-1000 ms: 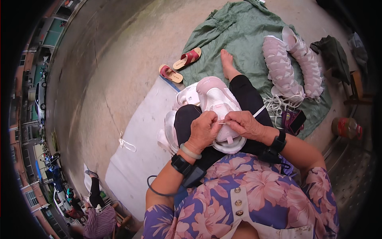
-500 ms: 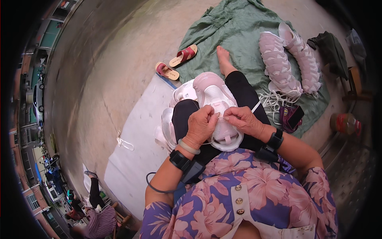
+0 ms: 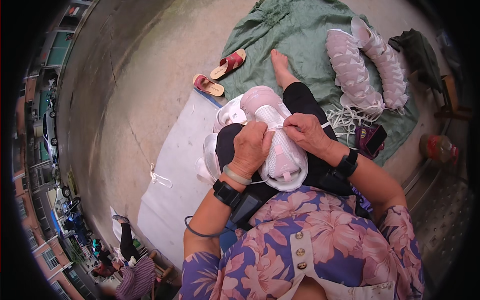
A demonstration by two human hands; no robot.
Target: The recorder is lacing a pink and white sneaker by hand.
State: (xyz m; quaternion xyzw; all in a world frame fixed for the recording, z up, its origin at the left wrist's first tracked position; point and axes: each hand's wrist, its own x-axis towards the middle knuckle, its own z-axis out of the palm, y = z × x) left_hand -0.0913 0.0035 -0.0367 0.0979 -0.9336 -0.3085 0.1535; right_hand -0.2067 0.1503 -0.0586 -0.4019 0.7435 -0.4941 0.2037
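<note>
A pink and white sneaker upper (image 3: 284,157) lies across my lap, its toe end pointing away from me. Over its eyelet area, a white shoelace (image 3: 275,127) runs between my fingers. My left hand (image 3: 250,146) is closed in a pinch at the left edge of the lacing. On the other side, my right hand (image 3: 311,135) pinches the lace between thumb and forefinger. The inner fingers of both hands are partly hidden. Beside my left leg lie more pale uppers (image 3: 231,116), partly covered by my knee.
Two long stacks of nested pink uppers (image 3: 352,70) lie on a green cloth (image 3: 295,37), near loose white laces (image 3: 345,122). A phone (image 3: 376,140) rests there too. Red slippers (image 3: 230,64), a white sheet (image 3: 175,145) and a bottle (image 3: 438,148) surround me. Another person (image 3: 135,276) sits far left.
Both hands have shifted slightly away from me, up along the upper, and are a little farther apart. The view has tilted slightly.
</note>
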